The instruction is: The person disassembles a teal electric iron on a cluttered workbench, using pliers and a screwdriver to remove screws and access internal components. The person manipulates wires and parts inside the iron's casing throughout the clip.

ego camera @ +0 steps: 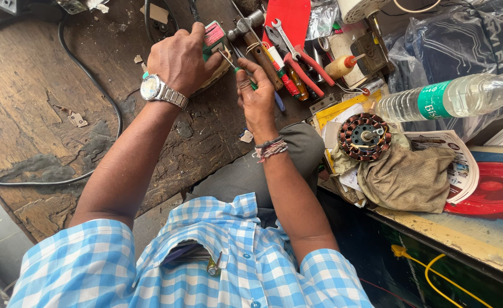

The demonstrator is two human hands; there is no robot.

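Gripping a green-and-pink box [212, 39] near the worktop's [29, 85] far edge, the left hand [180, 60] curled; the right hand [255, 94] pinched a screwdriver [235, 67].

A clear plastic bottle [451, 98] lies on its side at the tabletop's right edge; a green band label [434, 100] wraps its middle. A crumpled clear plastic bag [462, 40] fills the far right corner behind it. A small flat package [213, 35], red and green, sits at the far edge under the left hand [180, 60].
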